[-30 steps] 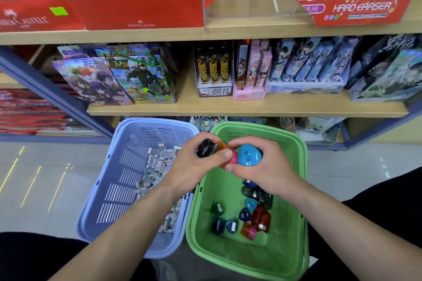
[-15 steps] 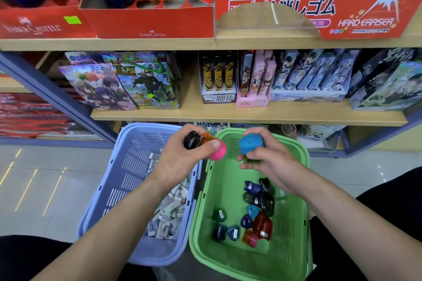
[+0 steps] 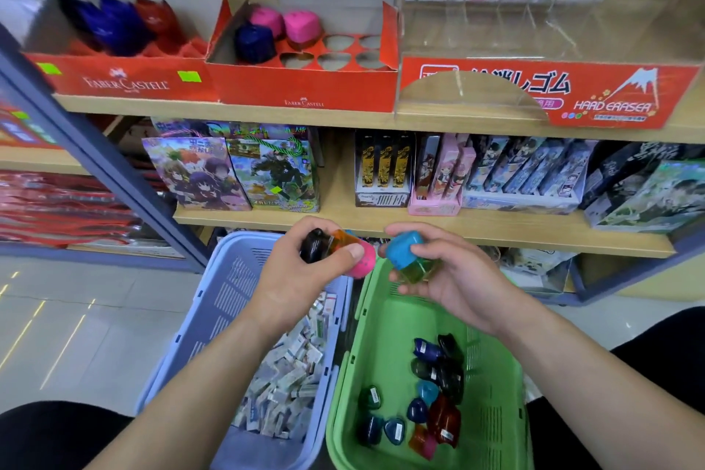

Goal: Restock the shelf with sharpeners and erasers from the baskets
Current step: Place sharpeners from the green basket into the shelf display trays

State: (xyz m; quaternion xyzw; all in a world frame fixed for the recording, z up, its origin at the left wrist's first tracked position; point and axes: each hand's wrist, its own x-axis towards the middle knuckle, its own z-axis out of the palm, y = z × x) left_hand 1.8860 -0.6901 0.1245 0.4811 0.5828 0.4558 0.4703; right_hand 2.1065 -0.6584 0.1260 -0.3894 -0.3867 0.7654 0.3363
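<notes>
Head view: lower left of centre, a lavender slatted plastic basket holds paper-wrapped erasers. Upper centre, a red cardboard display tray shows empty slots, probably why the left hand curls round black, orange and pink plastic sharpeners and the right hand pinches a blue-capped sharpener above the green plastic basket of loose sharpeners.

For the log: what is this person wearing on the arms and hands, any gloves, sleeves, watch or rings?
Nothing shows on either. The left hand and right hand are ungloved, with no rings visible. The left forearm and right forearm are bare down to the frame's edge: no sleeve, watch or band. Black clothing fills the lower corners.
</notes>
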